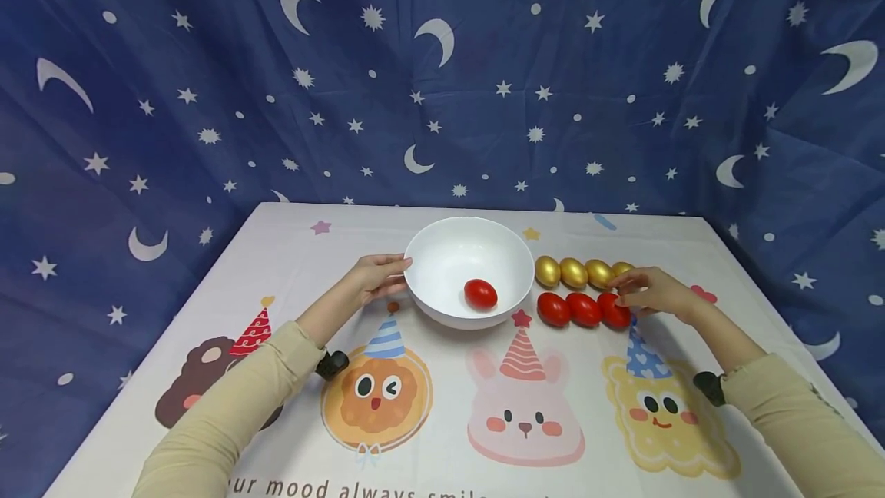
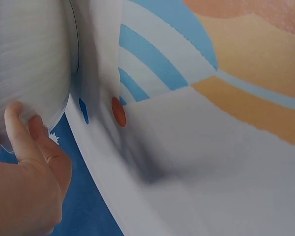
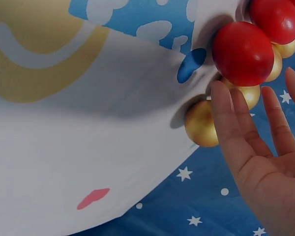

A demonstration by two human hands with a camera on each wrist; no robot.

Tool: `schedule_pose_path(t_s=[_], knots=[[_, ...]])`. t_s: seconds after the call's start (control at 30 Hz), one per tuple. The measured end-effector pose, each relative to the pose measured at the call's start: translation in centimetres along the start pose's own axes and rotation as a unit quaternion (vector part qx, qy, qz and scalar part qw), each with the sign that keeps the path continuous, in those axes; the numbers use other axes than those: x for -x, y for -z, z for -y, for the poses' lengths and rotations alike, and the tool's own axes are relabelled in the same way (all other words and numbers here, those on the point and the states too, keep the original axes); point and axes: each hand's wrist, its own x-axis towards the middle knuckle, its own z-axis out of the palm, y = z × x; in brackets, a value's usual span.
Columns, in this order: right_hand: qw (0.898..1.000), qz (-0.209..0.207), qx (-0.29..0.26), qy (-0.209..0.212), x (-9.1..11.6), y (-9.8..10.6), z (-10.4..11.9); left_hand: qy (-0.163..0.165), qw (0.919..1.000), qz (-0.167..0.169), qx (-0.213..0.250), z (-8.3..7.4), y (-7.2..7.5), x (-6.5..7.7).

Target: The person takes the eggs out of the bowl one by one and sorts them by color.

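A white bowl (image 1: 442, 256) stands near the table's middle, with one red egg (image 1: 480, 294) lying inside it. My left hand (image 1: 376, 277) holds the bowl's left side, thumb at the rim and fingers against the outer wall, as the left wrist view (image 2: 27, 182) partly shows. To the bowl's right, three red eggs (image 1: 583, 310) form a row in front of several gold eggs (image 1: 573, 273). Over the right end of these rows is my right hand (image 1: 653, 292). Its fingers are extended and spread beside the rightmost red egg (image 3: 243, 54), close to the end gold egg (image 3: 201, 124).
A white tablecloth (image 1: 429, 406) printed with cartoon figures covers the table. Behind and beside it hangs a dark blue curtain (image 1: 484, 137) with moons and stars. Black wrist cameras (image 1: 333, 365) sit at both sleeves.
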Motion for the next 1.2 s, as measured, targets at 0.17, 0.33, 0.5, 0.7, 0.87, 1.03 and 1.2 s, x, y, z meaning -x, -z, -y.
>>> schedule_pose_path(t_s=[0.17, 0.33, 0.5, 0.7, 0.87, 1.03, 1.2], knots=[[1.000, 0.000, 0.005, -0.004, 0.3, 0.1, 0.5, 0.002, 1.0000, 0.002, -0.005, 0.1, 0.0, 0.0], [1.000, -0.007, 0.005, 0.014, 0.5, 0.4, 1.3, -0.002, 1.0000, -0.002, -0.004, 0.2, 0.2, -0.1], [0.999, -0.017, -0.004, 0.030, 0.5, 0.4, 2.1, -0.001, 1.0000, -0.004, 0.002, 0.3, 0.3, -0.2], [0.999, -0.020, 0.002, 0.036, 0.6, 0.3, 2.9, 0.001, 1.0000, 0.000, 0.006, 0.3, 0.2, -0.3], [0.999, -0.024, 0.004, 0.043, 0.6, 0.5, 3.9, -0.001, 1.0000, -0.004, 0.003, 0.2, 0.3, -0.4], [0.998, -0.032, 0.000, 0.047, 0.6, 0.2, 5.0, -0.001, 1.0000, -0.005, 0.002, 0.2, 0.4, -0.4], [0.997, -0.039, -0.025, 0.061, 0.4, -0.5, 6.0, 0.002, 0.9999, 0.005, 0.013, 0.3, 0.2, -0.3]])
